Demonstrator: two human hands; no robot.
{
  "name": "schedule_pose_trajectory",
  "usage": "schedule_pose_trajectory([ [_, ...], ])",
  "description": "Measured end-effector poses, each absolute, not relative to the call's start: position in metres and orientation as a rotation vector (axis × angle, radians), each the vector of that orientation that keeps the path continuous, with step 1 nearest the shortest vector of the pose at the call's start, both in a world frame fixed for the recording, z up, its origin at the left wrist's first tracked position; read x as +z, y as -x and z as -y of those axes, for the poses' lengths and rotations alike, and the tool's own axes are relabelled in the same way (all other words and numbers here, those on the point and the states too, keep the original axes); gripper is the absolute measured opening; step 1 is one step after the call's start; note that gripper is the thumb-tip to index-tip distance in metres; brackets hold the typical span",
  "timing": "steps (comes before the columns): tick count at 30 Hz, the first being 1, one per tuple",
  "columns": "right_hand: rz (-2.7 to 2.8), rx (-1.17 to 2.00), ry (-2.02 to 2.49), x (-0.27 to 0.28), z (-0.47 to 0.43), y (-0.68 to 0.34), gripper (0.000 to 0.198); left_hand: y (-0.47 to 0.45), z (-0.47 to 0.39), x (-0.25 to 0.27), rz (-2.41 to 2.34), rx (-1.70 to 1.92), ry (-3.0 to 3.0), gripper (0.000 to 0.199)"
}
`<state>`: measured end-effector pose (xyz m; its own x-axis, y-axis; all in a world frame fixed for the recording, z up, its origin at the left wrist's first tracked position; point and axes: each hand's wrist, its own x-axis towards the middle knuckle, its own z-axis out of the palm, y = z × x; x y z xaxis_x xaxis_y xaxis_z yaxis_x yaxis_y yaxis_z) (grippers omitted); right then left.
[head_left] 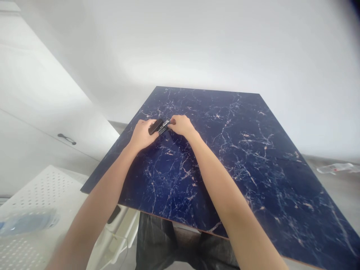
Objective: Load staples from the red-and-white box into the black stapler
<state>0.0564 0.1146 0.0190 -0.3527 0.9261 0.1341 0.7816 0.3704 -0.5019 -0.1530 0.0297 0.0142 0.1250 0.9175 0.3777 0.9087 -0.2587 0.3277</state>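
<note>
My left hand [143, 134] is closed around the black body of a small stapler [156, 126], over the back left part of the blue marbled table. The stapler's silver metal part [164, 126] shows between my two hands, pointing towards the right. At that metal end, my right hand [181, 125] has its thumb and fingers pinched together. Whether a smaller piece sits between those right fingertips is hidden.
The dark blue marbled tabletop [233, 157] stands against a white wall. At the left are a white cabinet door with a dark handle [66, 138] and a white perforated surface bearing a clear plastic bottle [30, 223]. A clear plastic package [336, 168] lies beyond the right edge.
</note>
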Motion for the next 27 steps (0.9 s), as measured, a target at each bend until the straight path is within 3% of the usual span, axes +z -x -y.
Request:
schedule_pose_trajectory([
  [6,2.072,0.637,1.451,0.014,-0.108,-0.039,0.048,0.152,-0.029,0.015,-1.879,0.819,-2.364,0.049],
  [15,2.215,0.905,1.219,0.022,-0.102,-0.035,0.032,0.150,-0.030,0.012,-1.935,0.809,-2.361,0.044],
  [18,2.246,0.991,1.211,0.027,-0.102,-0.041,0.039,0.151,-0.030,0.012,-1.936,0.802,-2.369,0.044],
  [23,2.288,0.774,1.514,0.033,-0.095,-0.037,0.028,0.167,-0.034,0.019,-1.880,1.064,-2.205,0.039],
  [27,2.430,0.784,1.515,0.027,-0.088,-0.025,0.025,0.191,-0.039,0.022,-2.058,1.188,-1.970,0.038],
])
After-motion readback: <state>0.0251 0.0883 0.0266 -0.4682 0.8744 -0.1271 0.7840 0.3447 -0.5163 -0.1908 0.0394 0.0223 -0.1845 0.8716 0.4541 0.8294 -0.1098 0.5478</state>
